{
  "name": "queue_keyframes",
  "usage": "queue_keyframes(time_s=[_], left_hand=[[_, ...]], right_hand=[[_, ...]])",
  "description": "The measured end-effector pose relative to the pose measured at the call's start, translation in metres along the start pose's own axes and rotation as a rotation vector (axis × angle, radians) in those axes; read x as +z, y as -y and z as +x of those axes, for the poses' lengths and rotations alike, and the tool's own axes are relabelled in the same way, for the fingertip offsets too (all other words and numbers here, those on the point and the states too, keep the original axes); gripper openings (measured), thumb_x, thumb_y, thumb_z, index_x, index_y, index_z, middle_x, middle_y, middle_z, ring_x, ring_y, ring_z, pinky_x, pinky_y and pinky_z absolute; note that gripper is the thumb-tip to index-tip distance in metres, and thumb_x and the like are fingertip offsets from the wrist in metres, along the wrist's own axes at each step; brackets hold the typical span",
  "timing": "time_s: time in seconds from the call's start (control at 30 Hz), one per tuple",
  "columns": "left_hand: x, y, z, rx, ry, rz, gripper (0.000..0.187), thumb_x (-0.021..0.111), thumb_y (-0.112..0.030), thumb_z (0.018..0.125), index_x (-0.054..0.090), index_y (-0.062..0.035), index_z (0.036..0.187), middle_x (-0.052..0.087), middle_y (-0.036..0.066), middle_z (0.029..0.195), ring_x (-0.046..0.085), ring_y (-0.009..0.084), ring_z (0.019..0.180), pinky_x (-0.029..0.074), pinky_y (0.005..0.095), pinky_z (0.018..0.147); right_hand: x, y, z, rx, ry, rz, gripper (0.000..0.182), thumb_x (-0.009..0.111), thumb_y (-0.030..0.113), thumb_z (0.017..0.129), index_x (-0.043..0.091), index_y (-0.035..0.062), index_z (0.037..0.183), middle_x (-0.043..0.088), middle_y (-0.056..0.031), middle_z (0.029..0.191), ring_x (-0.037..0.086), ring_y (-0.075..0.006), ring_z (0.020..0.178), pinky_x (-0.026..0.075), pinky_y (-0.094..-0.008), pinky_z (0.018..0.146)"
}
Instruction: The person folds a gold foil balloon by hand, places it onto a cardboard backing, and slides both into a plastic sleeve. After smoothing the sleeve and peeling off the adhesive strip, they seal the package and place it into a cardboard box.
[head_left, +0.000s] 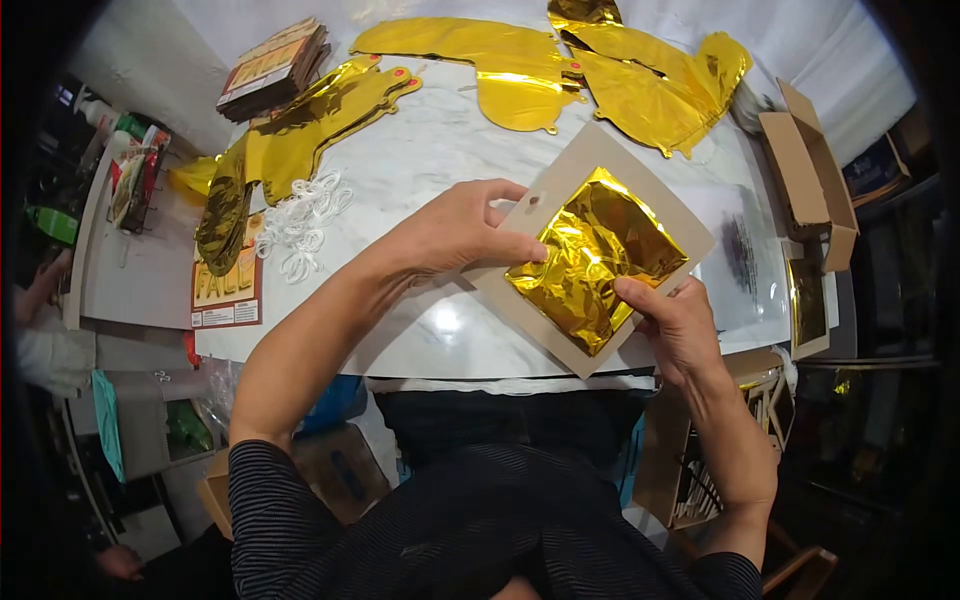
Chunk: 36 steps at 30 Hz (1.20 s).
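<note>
Both of my hands grip a beige cardboard card with a small hole near its left corner, held tilted above the table. A folded, crinkled gold foil balloon lies flat on the card. My left hand pinches the card's left edge, its thumb pressing on the foil's corner. On the lower right edge, my right hand grips the card with its thumb on the foil. The fingers behind the card are partly hidden.
Flat gold foil balloons lie along the back of the white marbled table. At left are white string loops, a stack of printed cards and a "FALL" card. Clear plastic bags and an open cardboard box sit at right.
</note>
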<state>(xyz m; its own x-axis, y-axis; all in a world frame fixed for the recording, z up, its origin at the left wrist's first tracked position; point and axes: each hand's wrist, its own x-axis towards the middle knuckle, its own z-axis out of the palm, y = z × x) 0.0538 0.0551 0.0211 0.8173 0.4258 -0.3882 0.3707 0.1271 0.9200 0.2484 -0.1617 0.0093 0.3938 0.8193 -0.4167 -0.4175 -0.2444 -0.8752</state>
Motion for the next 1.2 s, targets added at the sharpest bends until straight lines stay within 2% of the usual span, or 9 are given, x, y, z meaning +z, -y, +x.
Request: queue_keyframes(time_s=[0.07,0.13,0.47,0.57,0.73,0.9,0.97,1.1,1.2], left_hand=[[0.011,-0.002,0.007,-0.051,0.078,-0.022,0.076,0.088,-0.014,0.081,0.05,0.0049,0.145,0.077,0.01,0.102,0.072,0.0117,0.086,0.056,0.0245,0.081],[0.023,-0.001,0.012,0.035,0.056,-0.091,0.065,0.087,-0.011,0.081,0.057,0.0026,0.137,0.077,0.008,0.099,0.071,0.0089,0.082,0.055,0.022,0.075],[0.071,-0.014,0.021,0.136,0.007,0.009,0.05,0.083,-0.005,0.087,0.06,0.0001,0.131,0.077,0.005,0.093,0.069,0.0055,0.081,0.052,0.0205,0.074],[0.079,-0.013,0.024,0.112,0.026,0.044,0.05,0.083,-0.006,0.087,0.06,0.0,0.131,0.077,0.006,0.093,0.069,0.0058,0.083,0.053,0.0205,0.074],[0.087,-0.012,0.028,0.06,0.101,-0.039,0.053,0.082,-0.006,0.088,0.058,0.0026,0.135,0.076,0.008,0.107,0.071,0.0091,0.09,0.058,0.0239,0.084],[0.096,-0.034,0.033,0.054,0.088,-0.227,0.053,0.083,-0.008,0.087,0.06,0.0015,0.134,0.075,0.004,0.107,0.07,0.0072,0.091,0.056,0.0215,0.079],[0.097,-0.041,0.038,0.173,0.033,-0.142,0.054,0.081,-0.013,0.089,0.059,0.0039,0.135,0.076,0.009,0.105,0.07,0.0106,0.088,0.056,0.026,0.079],[0.103,-0.041,0.043,0.259,-0.015,-0.066,0.064,0.084,-0.012,0.088,0.053,-0.0047,0.144,0.072,0.002,0.102,0.064,0.005,0.083,0.051,0.0217,0.071],[0.113,-0.046,0.037,0.339,-0.065,0.011,0.077,0.083,-0.01,0.088,0.044,-0.0087,0.155,0.073,0.004,0.106,0.065,0.0065,0.085,0.053,0.0225,0.074]], right_hand=[[-0.008,-0.002,-0.004,0.008,-0.007,-0.009,0.044,0.08,0.007,0.09,0.064,-0.0004,0.13,0.073,-0.0094,0.119,0.071,-0.0164,0.103,0.058,-0.0308,0.09],[-0.015,-0.005,-0.007,-0.046,-0.008,0.032,0.043,0.078,0.011,0.092,0.063,-0.0021,0.13,0.072,-0.0104,0.12,0.071,-0.0176,0.103,0.059,-0.0331,0.091],[-0.037,-0.017,-0.026,-0.09,-0.091,0.225,0.044,0.075,0.024,0.099,0.061,-0.0043,0.13,0.071,-0.0115,0.122,0.071,-0.0176,0.103,0.057,-0.0337,0.096],[-0.045,-0.022,-0.03,-0.12,-0.125,0.208,0.038,0.076,0.018,0.097,0.065,-0.0042,0.125,0.073,-0.0106,0.118,0.071,-0.0171,0.102,0.058,-0.0338,0.095],[-0.056,-0.027,-0.035,-0.135,-0.143,0.205,0.033,0.077,0.011,0.095,0.067,-0.0047,0.123,0.074,-0.0108,0.117,0.071,-0.0172,0.103,0.057,-0.0336,0.095],[-0.062,-0.027,-0.042,-0.12,-0.084,0.159,0.034,0.077,0.008,0.094,0.068,-0.0048,0.124,0.074,-0.0108,0.117,0.071,-0.0171,0.103,0.057,-0.0328,0.095],[-0.066,-0.029,-0.044,-0.102,-0.051,0.057,0.033,0.078,0.007,0.093,0.069,-0.0044,0.122,0.075,-0.0105,0.115,0.071,-0.016,0.1,0.057,-0.0323,0.093],[-0.075,-0.034,-0.045,-0.099,-0.02,0.059,0.033,0.078,0.007,0.093,0.069,-0.004,0.122,0.075,-0.0103,0.114,0.071,-0.0151,0.099,0.058,-0.0318,0.093],[-0.08,-0.036,-0.046,-0.1,-0.005,0.064,0.033,0.077,0.008,0.093,0.069,-0.0034,0.123,0.075,-0.01,0.115,0.071,-0.0152,0.099,0.058,-0.0319,0.093]])
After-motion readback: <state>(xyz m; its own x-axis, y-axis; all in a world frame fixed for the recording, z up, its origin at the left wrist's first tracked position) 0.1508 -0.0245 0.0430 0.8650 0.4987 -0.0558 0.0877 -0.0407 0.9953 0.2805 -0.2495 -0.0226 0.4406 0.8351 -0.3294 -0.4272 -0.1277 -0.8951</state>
